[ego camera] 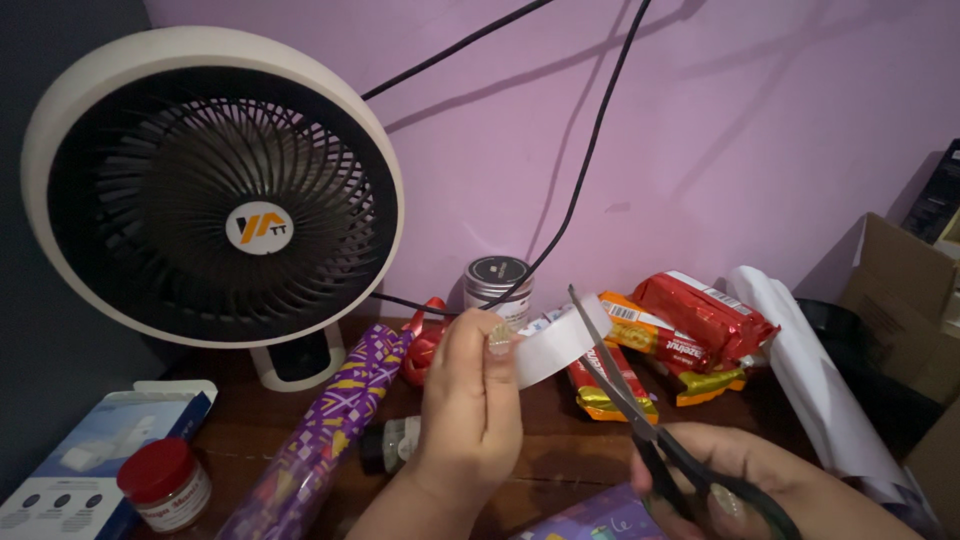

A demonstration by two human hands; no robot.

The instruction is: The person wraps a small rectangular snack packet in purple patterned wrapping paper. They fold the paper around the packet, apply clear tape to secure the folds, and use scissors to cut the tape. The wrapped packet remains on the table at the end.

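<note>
Nearest to us, at five o'clock in the view, we record the right hand (pixel 745 475) closed around the dark handles of a pair of scissors (pixel 640 420). Its fingers pass through the loops, and the blades stand partly open, pointing toward eleven o'clock. The blade tips reach the far end of a strip of white tape (pixel 560 342), which lies between them or just beside them; we cannot tell whether the blades touch it.

At six o'clock, just left of the scissors, the left hand (pixel 470 410) is raised with thumb and fingers pinched shut on the near end of the strip, which runs from the fingertips toward two o'clock. At the bottom edge, between the two wrists, we note a corner of purple printed paper (pixel 590 515).

At eight o'clock lies a roll of purple patterned wrapping paper (pixel 330 430), with a small dark bottle (pixel 392 443) just beside it. Further toward the lower left corner stand a red-lidded jar (pixel 165 485) and a blue and white carton (pixel 90 450).

Beyond the hands, at one to two o'clock, we log red and orange snack packets (pixel 680 330) and a roll of white paper (pixel 810 370), with a brown cardboard box (pixel 900 300) at three o'clock. At twelve o'clock stands a small dark-lidded tin (pixel 497 280), with a red ribbon bow (pixel 425 340) near it.

Farthest back, at ten o'clock, a round white desk fan (pixel 215 185) stands against the pink wall (pixel 720 120), and black cables (pixel 590 150) hang across that wall.
</note>
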